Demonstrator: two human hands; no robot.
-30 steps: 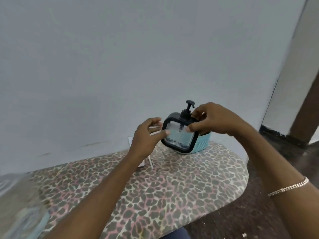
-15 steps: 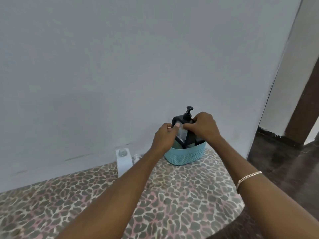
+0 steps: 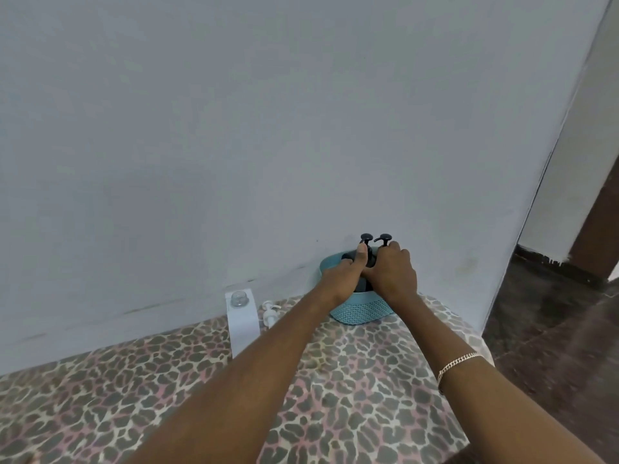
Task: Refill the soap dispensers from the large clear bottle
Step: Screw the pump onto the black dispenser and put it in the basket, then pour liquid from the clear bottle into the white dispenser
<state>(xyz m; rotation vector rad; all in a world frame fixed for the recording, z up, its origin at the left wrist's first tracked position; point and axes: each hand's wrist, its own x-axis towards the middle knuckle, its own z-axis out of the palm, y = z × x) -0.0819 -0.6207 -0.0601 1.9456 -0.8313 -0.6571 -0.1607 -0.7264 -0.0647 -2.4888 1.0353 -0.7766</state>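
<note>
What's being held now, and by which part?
Left hand and right hand both grip a black soap dispenser that sits in the blue basket, by its upper body. Finger contact is mostly hidden.

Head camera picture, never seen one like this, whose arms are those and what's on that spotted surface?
No machine here: a person wears a camera on the head, so you look down their own arms. The left hand and right hand reach into a teal basket by the wall, gripping the black dispensers, whose two pump tops stick up. On the leopard-print surface are also a white bottle with its neck open and a white pump beside it.
</note>
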